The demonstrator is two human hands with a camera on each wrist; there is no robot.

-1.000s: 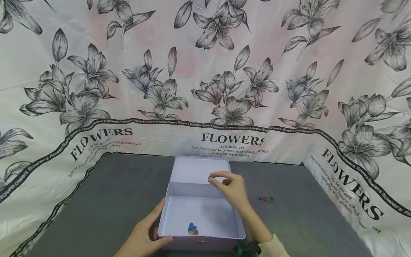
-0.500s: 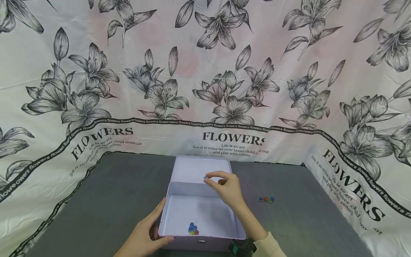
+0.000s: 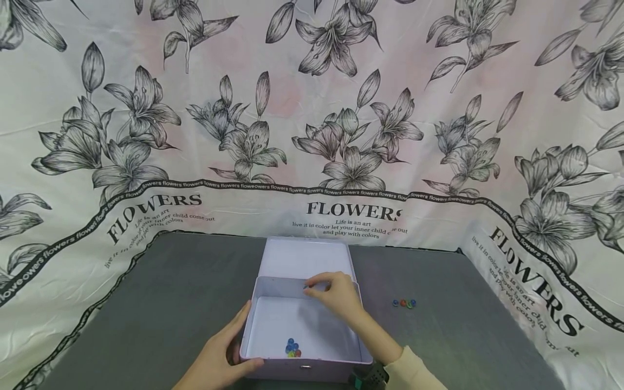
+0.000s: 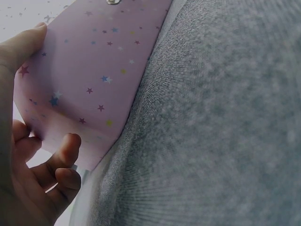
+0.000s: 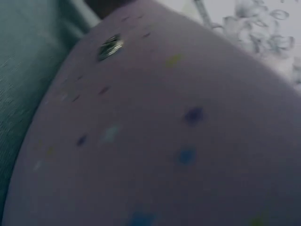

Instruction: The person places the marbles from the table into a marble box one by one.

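A lilac lidded tin box [image 3: 336,338] stands on the grey table with its lid [image 3: 307,257] laid back. My left hand [image 3: 221,349] grips the box's front left corner, thumb on the front wall and fingers along the side. In the left wrist view the left hand [image 4: 37,165] touches the star-printed wall [image 4: 94,70]. Over the back right part of the box, my right hand [image 3: 336,295] pinches a small marble [image 3: 306,287] between thumb and forefinger, mostly covered by the fingertips. Several blue, yellow and red marbles [image 3: 291,345] lie inside near the front wall.
Right of the box, several more marbles [image 3: 404,303] sit in a short row on the grey table [image 3: 448,336]. A white cloth [image 3: 244,211] with flower prints hangs behind and at both sides. The right wrist view has only the box's outer wall [image 5: 150,122] close up.
My right hand has moved left and then down with the marble, from in front of the lid to the box's back wall. The left hand stays on the corner.
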